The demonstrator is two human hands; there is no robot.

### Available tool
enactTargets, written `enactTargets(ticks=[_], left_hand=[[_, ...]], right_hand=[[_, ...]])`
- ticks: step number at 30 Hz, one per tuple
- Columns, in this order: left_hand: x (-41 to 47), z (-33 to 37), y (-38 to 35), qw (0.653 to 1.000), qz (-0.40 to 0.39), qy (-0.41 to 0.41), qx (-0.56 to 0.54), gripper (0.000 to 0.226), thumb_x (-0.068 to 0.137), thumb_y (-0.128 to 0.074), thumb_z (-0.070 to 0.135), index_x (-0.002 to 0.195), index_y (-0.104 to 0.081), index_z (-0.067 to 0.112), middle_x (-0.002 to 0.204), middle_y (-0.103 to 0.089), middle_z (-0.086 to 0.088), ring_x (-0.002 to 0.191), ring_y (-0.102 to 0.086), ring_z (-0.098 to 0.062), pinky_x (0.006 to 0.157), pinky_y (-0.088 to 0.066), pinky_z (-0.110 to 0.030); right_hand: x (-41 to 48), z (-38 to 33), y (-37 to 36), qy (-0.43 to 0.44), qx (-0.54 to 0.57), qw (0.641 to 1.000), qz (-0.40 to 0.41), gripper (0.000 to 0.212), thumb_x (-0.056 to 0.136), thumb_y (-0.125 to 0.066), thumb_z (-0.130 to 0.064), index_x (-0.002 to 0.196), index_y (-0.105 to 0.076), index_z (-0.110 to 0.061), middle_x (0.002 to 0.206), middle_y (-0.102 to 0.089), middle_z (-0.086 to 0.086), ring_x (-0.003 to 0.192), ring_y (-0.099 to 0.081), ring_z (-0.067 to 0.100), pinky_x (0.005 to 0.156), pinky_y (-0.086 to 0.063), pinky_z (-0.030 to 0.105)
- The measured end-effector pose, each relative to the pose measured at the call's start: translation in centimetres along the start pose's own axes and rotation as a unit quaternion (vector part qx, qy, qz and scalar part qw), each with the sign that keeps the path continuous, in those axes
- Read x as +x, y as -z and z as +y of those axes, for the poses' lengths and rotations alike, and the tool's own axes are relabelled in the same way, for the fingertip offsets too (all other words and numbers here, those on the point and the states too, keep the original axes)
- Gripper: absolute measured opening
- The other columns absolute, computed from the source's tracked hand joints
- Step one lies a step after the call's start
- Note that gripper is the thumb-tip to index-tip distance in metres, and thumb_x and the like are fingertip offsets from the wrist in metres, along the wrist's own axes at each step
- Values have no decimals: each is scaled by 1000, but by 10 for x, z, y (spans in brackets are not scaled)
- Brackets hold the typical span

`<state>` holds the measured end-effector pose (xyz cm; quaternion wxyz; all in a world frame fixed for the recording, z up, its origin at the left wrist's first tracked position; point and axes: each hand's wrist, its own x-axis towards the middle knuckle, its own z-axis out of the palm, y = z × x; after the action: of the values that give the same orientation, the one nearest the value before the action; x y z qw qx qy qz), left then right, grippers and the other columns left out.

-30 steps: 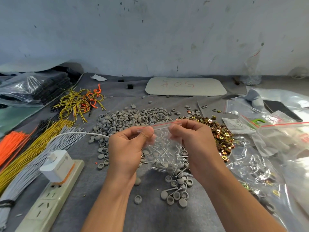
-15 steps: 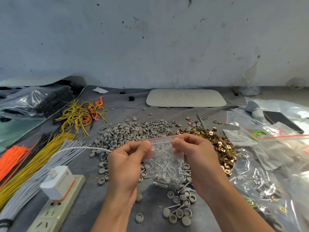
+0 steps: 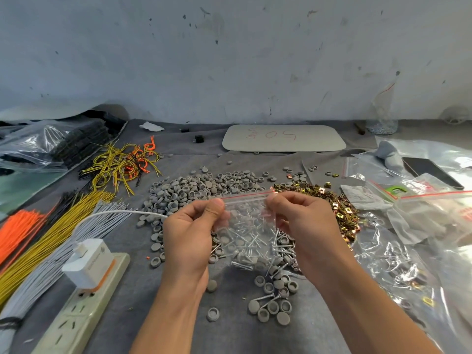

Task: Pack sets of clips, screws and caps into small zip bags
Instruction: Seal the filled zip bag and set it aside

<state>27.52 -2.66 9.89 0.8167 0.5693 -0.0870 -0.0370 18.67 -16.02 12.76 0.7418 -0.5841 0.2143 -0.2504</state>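
Left hand (image 3: 190,233) and right hand (image 3: 304,221) each pinched a top corner of small clear red-striped zip bag (image 3: 246,221), held over loose silver screws (image 3: 277,247). Contents indistinct through plastic. Grey round caps (image 3: 199,186) and brass square clips (image 3: 339,208) lay heaped behind.

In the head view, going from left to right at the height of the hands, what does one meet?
Orange ties → white charger → left hand → small zip bag → right hand → large clear bag.
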Motion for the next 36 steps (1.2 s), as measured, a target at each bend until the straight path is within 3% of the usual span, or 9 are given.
enactTargets(ticks=[6, 10, 14, 19, 22, 24, 27, 29, 36], left_hand=[[-4, 3, 0, 996, -76, -22, 35, 27, 59, -86, 39, 78, -83, 19, 79, -78, -10, 72, -73, -13, 68, -56, -18], [-4, 1, -5, 997, -65, -19, 28, 12, 62, -82, 27, 73, -82, 21, 73, -77, -9, 68, -71, -13, 66, -55, -18], [-4, 0, -4, 995, -86, -27, 52, 2, 76, -81, 18, 75, -81, 19, 72, -75, -9, 68, -68, -14, 67, -55, -20], [-7, 2, -7, 994, -97, -22, 49, 21, 62, -85, 30, 78, -83, 17, 82, -79, -10, 75, -76, -16, 67, -56, -20], [-6, 2, -7, 994, -96, -25, 54, 18, 63, -83, 30, 77, -83, 18, 80, -79, -9, 73, -75, -15, 66, -55, -19], [-6, 2, -7, 993, -98, -23, 59, 5, 69, -84, 22, 74, -83, 22, 77, -79, -7, 70, -74, -12, 64, -55, -18], [-5, 0, -7, 990, -110, -32, 77, 14, 79, -82, 9, 74, -82, 22, 78, -79, -8, 72, -74, -14, 67, -55, -19], [-6, 2, -5, 990, -118, -30, 65, 3, 74, -84, 20, 76, -83, 17, 78, -79, -9, 71, -74, -14, 66, -56, -20], [-6, 1, -4, 990, -124, -36, 65, 19, 66, -82, 31, 79, -82, 17, 79, -79, -9, 70, -72, -14, 66, -56, -22]], right_hand=[[0, 0, 0, 25, 12, 1000, -1, 25, 87, -74, 2, 64, -72, -10, 69, -65, 11, 66, -57, 18, 75, -49, 35], [0, 4, -1, 24, -17, 999, -39, 22, 89, -74, -6, 69, -75, -14, 73, -67, 8, 72, -57, 21, 78, -48, 41], [-1, 9, -6, 59, -57, 995, -62, 19, 90, -75, -8, 73, -77, -15, 71, -71, 4, 65, -61, 10, 70, -49, 30], [1, 11, -7, 75, -60, 994, -57, 26, 91, -74, -7, 70, -78, -21, 69, -71, 2, 66, -63, 11, 69, -51, 26], [-5, 9, -9, 65, -41, 991, -112, 13, 87, -79, -8, 77, -80, -16, 75, -76, 4, 67, -69, 8, 64, -53, 16], [-5, 10, -11, 67, -36, 992, -105, 4, 83, -82, -7, 80, -81, -10, 78, -77, 8, 70, -71, 11, 67, -54, 18], [-3, 10, -12, 65, -22, 995, -67, 13, 82, -80, 2, 74, -79, -8, 74, -76, 9, 69, -68, 15, 69, -56, 22], [-3, 9, -11, 61, -24, 996, -66, 20, 85, -77, 2, 71, -78, -12, 68, -71, 5, 64, -63, 11, 66, -54, 20], [-4, 9, -10, 75, -35, 993, -79, 21, 82, -80, 2, 70, -79, -15, 69, -74, 4, 65, -68, 10, 63, -53, 18]])
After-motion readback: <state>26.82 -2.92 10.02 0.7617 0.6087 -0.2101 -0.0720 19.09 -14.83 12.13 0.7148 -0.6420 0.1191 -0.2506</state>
